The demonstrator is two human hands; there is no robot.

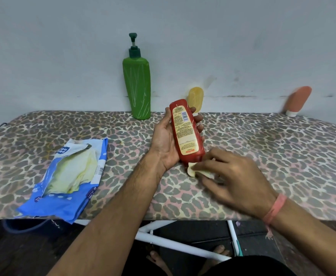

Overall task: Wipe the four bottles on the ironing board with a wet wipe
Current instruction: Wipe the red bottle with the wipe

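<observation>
Glossy plastic red bottle (pixel 187 132); matt printed-cloth ironing board (pixel 262 148).

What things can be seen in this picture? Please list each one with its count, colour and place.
red bottle: 1, red with cream label, held above the board
wet wipe: 1, pale yellow, at the red bottle's near end
green pump bottle: 1, green, upright by the wall
yellow bottle: 1, yellow, behind the red bottle
orange tube: 1, orange, white cap, leaning on the wall, far right
wipes pack: 1, blue, torn open, near left
ironing board: 1, leopard-print cover
left hand: grips the red bottle
right hand: holds the wet wipe, pink wrist thread
</observation>
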